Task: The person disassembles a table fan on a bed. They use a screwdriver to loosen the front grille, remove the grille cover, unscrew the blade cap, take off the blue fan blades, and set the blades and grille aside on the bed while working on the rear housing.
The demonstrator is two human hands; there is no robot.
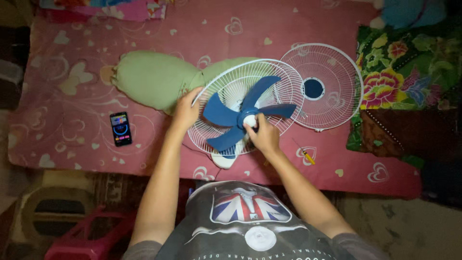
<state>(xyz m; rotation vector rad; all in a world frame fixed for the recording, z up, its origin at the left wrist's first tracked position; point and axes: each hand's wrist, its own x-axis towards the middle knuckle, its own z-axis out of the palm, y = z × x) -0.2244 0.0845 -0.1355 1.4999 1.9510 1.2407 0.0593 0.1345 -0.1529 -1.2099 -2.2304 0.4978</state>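
Curved blue plastic blades [240,113], wire grille [284,79]

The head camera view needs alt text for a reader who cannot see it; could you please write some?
A person's left hand grips the rim of a white rear fan guard while the right hand pinches the white hub cap of the blue fan blade. The detached front grille, a screwdriver and a smartphone lie on the pink bedsheet.

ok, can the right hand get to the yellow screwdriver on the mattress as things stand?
Probably yes. The right hand is on the white hub cap of the blue fan blade; the yellow screwdriver lies just beside that wrist on bare pink sheet, nothing between.
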